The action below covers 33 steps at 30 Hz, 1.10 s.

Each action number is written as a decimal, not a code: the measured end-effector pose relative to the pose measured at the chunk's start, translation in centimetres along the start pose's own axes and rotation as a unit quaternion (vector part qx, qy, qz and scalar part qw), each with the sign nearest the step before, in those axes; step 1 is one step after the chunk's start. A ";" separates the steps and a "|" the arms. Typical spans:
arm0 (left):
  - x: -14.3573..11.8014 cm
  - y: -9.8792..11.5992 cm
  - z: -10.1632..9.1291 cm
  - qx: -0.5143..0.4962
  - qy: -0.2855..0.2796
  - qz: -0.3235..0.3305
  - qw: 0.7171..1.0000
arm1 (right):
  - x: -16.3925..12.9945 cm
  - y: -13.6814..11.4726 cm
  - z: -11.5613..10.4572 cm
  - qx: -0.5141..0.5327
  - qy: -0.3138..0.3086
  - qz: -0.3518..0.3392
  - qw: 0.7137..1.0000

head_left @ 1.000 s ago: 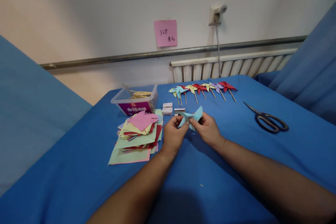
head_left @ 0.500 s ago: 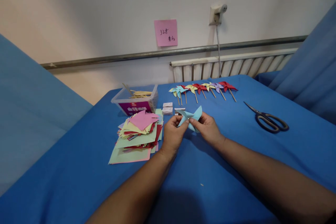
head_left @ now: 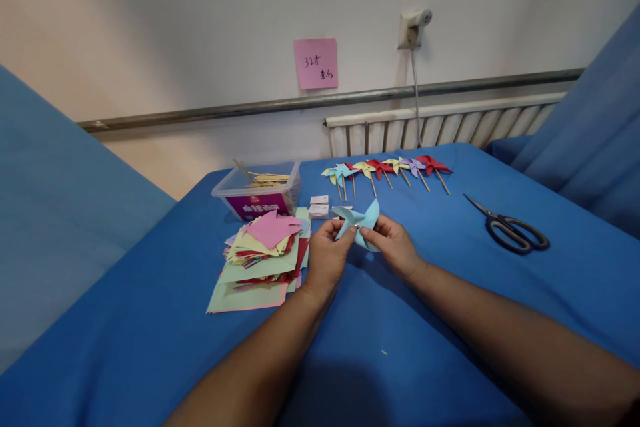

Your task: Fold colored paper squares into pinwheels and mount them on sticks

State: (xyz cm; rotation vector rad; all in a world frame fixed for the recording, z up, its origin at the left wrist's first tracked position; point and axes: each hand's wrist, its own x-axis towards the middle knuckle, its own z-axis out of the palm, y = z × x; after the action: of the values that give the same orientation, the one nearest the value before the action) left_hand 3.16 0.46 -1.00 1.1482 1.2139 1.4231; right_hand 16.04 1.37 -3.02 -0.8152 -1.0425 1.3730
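Note:
Between my two hands is a light-blue paper pinwheel (head_left: 367,216), its blades folded in and a small shiny pin head at its centre. My left hand (head_left: 330,250) grips its left side, thumb close to the pin. On the other side my right hand (head_left: 395,245) pinches it, the thumb just right of the centre. The fingers behind the paper are mostly hidden. Just beyond the pinwheel lie small white boxes (head_left: 319,207), one partly covered by the blades.
Left of my hands sits a stack of coloured paper (head_left: 260,267), with a clear plastic box (head_left: 295,190) of wooden sticks behind it. Several finished pinwheels (head_left: 380,168) lie in a row at the back. Black-handled scissors (head_left: 515,230) rest at the right on the blue cloth (head_left: 450,360).
The pinwheel has turned slightly and shifted a little left in my hands, so the pin head at its centre shows more clearly. Both hands keep their hold.

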 end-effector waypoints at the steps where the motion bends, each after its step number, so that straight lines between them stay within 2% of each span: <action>1: 0.0 0.0 0.0 0.002 -0.002 0.001 1.000 | 0.0 0.0 0.0 -0.002 0.001 -0.002 1.000; 22: 0.0 -0.7 0.1 -0.010 -0.008 0.003 1.000 | 0.6 1.2 -0.4 -0.065 0.024 -0.059 0.996; 25: -0.1 -0.7 0.0 0.059 0.019 0.068 0.996 | 1.0 1.5 -0.9 -0.126 0.063 -0.087 0.986; 28: -0.4 -0.3 -0.3 0.178 0.053 0.192 0.964 | 1.1 1.6 -1.2 -0.192 0.104 -0.119 0.968; 30: -0.8 -0.1 -0.4 0.227 0.033 0.240 0.943 | 0.9 1.3 -1.2 -0.244 0.118 -0.144 0.952; 33: -1.3 -0.1 -0.2 0.254 -0.017 0.235 0.938 | 0.3 0.6 -1.1 -0.345 0.125 -0.205 0.907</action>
State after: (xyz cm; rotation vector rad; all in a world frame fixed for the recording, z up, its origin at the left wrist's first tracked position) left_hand 3.14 -0.79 -1.27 1.9140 1.3847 1.4554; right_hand 16.86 1.84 -3.94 -1.1631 -1.4169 0.5072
